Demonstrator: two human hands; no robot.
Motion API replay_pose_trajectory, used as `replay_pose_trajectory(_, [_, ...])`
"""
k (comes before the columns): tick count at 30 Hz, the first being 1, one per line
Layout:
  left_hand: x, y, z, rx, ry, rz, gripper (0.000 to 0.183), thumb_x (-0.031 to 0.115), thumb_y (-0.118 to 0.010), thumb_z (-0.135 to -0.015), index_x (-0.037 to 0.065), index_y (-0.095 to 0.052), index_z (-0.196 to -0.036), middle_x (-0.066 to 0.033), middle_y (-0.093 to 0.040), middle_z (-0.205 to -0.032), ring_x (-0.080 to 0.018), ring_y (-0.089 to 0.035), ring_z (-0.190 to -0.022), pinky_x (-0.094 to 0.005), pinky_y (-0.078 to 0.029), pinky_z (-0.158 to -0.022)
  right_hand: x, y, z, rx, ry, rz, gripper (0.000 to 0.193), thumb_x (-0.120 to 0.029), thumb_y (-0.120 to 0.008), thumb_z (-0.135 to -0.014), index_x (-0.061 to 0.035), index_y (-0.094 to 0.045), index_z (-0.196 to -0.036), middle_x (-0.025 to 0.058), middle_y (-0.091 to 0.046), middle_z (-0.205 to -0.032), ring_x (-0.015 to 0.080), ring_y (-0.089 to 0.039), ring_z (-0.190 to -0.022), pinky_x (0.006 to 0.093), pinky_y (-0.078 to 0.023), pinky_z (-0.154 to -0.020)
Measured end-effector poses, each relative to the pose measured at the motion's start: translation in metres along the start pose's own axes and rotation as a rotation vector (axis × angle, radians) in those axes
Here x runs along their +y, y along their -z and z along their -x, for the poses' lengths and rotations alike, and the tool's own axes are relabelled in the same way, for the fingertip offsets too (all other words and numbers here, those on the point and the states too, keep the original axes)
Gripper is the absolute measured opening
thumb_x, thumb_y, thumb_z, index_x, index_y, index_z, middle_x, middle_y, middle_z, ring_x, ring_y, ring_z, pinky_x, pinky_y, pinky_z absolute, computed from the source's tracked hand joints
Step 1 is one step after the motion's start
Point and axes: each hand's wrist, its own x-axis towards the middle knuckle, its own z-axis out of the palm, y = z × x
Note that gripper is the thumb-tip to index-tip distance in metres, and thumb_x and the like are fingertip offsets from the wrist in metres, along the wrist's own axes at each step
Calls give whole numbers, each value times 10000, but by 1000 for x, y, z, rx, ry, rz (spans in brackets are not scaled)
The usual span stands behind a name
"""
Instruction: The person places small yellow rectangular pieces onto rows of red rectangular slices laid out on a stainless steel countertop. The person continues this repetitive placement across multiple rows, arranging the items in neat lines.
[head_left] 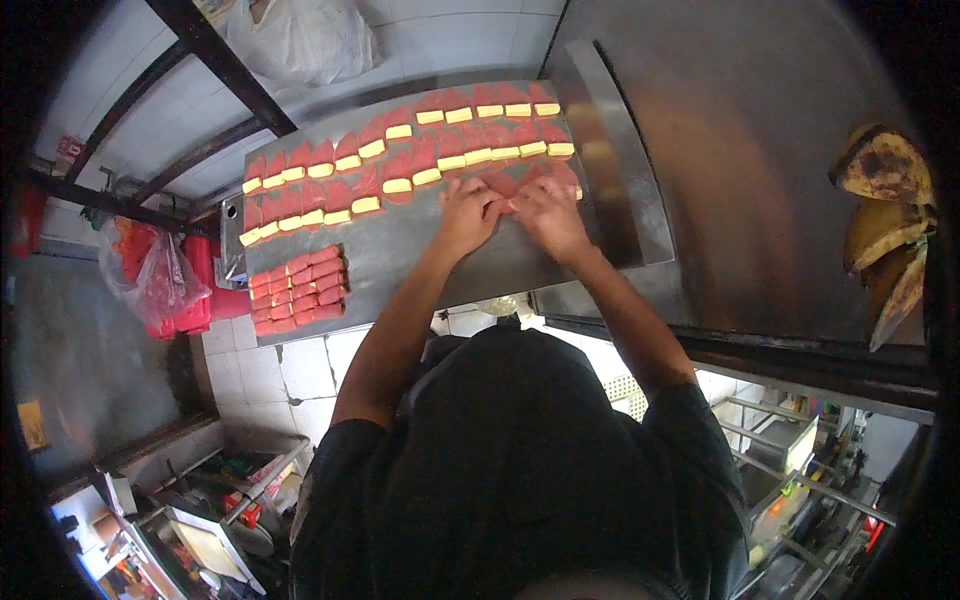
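Note:
Both my hands are at the near row of thin red meat slices on the metal table [400,270]. My left hand [470,215] and my right hand [550,215] face each other, fingers bent and closed on a meat slice [504,186]. My fingers hide most of that slice and anything in it. Beyond them lie two long rows of meat slices, each with a yellow block [478,156], perhaps cheese, on its near end. At the left near corner, finished-looking meat rolls [298,290] sit packed side by side in several short rows.
A metal edge plate [640,190] borders the table's right side, beside a broad steel surface with browned bananas [885,200]. A white plastic bag [300,40] lies behind the table. Red containers and a clear bag [150,265] stand left. Racks with utensils flank me below.

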Motion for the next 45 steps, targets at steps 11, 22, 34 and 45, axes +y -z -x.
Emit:
replay_pose_trajectory(11, [17, 5, 7, 55, -78, -60, 304, 236, -760, -921, 149, -723, -1210, -54, -683, -1160, -309, -571, -1150, -500, -405, -943, 10, -30, -4, 27, -11, -107, 359, -208, -695, -826, -153, -766, -1173, -15, -702, -1125, 246, -556, -1184, 498, -373, -970])
replay_pose_trajectory(22, [16, 3, 5, 59, -100, -118, 292, 265, -771, -900, 112, -728, -1145, -59, -655, -1247, -309, -545, -1172, -482, -402, -943, 10, -12, -19, -68, -57, -40, 280, -186, -697, -881, -141, -783, -1144, 46, -707, -1124, 287, -557, -1151, 504, -365, -914])
replay_pose_trajectory(34, [8, -3, -16, 143, -112, -146, 308, 211, -761, -894, 114, -734, -1186, -77, -642, -1275, -324, -540, -1211, -497, -401, -1002, 20, -24, -33, -137, -35, -75, 295, -150, -663, -874, -135, -746, -1156, 58, -705, -1184, 284, -566, -1222, 523, -388, -973])
replay_pose_trajectory(45, [3, -5, -25, 123, -18, -247, 384, 192, -774, -866, 121, -699, -1236, -71, -656, -1225, -311, -543, -1178, -461, -395, -970, 21, -35, -44, 24, 92, -64, 269, -140, -626, -870, -102, -725, -1117, 61, -695, -1185, 291, -573, -1215, 519, -401, -1004])
